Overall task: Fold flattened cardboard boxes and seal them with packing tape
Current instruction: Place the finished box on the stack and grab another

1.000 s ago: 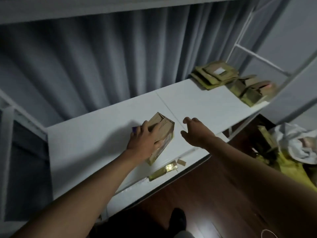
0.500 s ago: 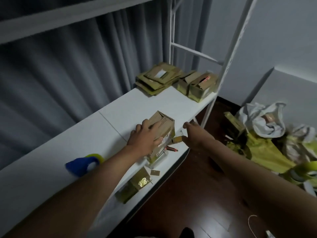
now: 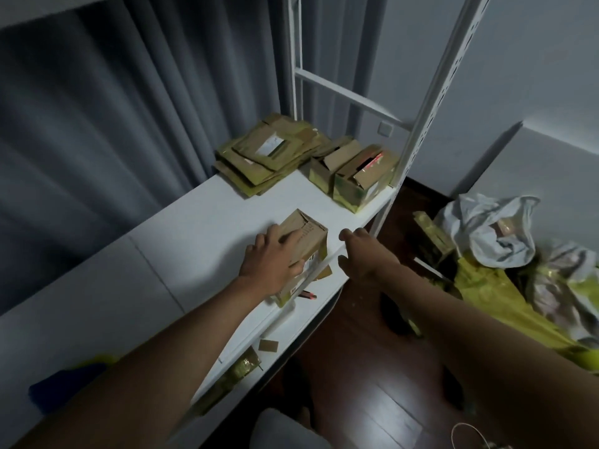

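Note:
A small folded cardboard box (image 3: 304, 236) stands on the white shelf (image 3: 201, 241) near its front edge. My left hand (image 3: 274, 259) grips the box from the near side, fingers over its top. To the right of the box my right hand (image 3: 359, 251) hovers at the shelf's front edge with fingers apart, holding nothing. A stack of flattened cardboard boxes (image 3: 265, 153) lies at the back right of the shelf. Beside it stand two assembled boxes (image 3: 351, 175) with open flaps. The blue and yellow tape dispenser (image 3: 68, 384) lies at the far left, partly hidden by my left forearm.
A red-tipped tool (image 3: 308, 294) lies under the held box's near corner. Cardboard scraps (image 3: 269, 345) and crumpled tape (image 3: 240, 371) lie along the shelf front. A white upright post (image 3: 428, 102) bounds the shelf on the right. Bags and yellow wrapping (image 3: 492, 280) cover the floor at right.
The view has swung to the right, bringing the stack and the floor clutter closer to the centre. My left hand stays on the box and my right hand stays open beside it.

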